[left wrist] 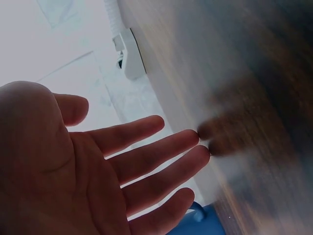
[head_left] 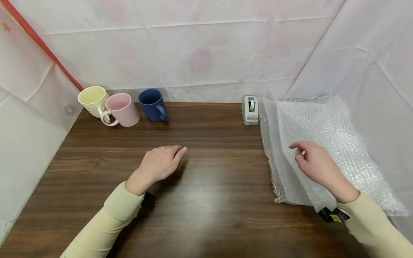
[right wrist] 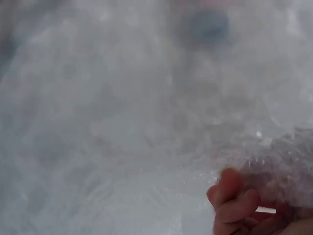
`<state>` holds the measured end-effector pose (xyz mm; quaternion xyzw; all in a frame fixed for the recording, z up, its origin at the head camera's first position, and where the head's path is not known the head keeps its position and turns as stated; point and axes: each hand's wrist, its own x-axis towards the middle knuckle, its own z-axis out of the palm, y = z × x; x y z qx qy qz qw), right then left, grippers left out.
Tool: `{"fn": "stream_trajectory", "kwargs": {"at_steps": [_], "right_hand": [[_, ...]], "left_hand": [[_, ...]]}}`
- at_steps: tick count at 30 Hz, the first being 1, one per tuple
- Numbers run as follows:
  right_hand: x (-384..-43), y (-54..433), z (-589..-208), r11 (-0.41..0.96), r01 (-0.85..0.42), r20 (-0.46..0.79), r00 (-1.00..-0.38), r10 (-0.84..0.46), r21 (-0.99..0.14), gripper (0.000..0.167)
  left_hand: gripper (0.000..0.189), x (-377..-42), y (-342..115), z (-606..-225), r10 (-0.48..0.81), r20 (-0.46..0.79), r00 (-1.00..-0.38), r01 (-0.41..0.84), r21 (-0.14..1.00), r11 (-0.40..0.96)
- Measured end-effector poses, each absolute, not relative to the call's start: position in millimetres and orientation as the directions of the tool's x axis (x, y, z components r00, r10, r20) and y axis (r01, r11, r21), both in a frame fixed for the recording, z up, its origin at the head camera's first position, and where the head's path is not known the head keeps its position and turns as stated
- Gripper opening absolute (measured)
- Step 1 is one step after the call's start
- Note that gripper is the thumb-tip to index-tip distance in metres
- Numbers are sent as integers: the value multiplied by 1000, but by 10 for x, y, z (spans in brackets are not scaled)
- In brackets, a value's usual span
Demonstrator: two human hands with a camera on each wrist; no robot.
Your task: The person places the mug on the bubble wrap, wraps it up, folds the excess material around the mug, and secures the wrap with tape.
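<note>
My right hand [head_left: 314, 163] is over the left part of a stack of clear bubble wrap [head_left: 335, 125], its fingers curled at the edge of the top sheet and pinching it. In the right wrist view the curled fingers [right wrist: 237, 208] meet the crinkled wrap [right wrist: 288, 171], and blurred plastic fills most of the picture. My left hand [head_left: 159, 163] is palm down, low over the wooden table [head_left: 206, 222], holding nothing. Its fingers [left wrist: 156, 156] are spread and nearly straight in the left wrist view, with the tips close to the tabletop.
At the back left stand a cream mug [head_left: 91, 102], a pink mug [head_left: 127, 113] and a dark blue mug [head_left: 151, 107]. A white tape dispenser [head_left: 250, 111] sits near the back edge, just left of the bubble wrap. Pale curtains [head_left: 180, 53] hang behind and at both sides.
</note>
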<state>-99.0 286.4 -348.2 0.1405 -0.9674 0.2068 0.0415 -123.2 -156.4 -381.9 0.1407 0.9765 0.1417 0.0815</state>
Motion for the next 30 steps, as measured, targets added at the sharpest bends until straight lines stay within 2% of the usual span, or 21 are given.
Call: {"fn": "stream_trajectory", "kwargs": {"at_steps": [3,8,17,22,30], "right_hand": [[-975,2918,-3437,878,-249,143,-968,-208,-408,22],[-975,2986,-3377,891,-190,88,-982,-168,-411,43],[-950,3050,-3226,899,-250,59,-968,-245,-359,33],[-891,3022,-3039,900,-292,131,-956,-264,-324,34],[-802,2876,-2783,884,-411,315,-888,-334,-221,31]], "left_hand": [[59,-1241,-1591,-3810,310,-123,-943,257,324,910],[61,-1274,-1663,-3789,328,-154,-932,239,419,876],[61,-1371,-1894,-3796,340,-232,-911,101,674,731],[62,-1443,-2009,-3799,351,-264,-899,36,752,658],[63,-1513,-2136,-3826,350,-304,-886,-50,813,580]]}}
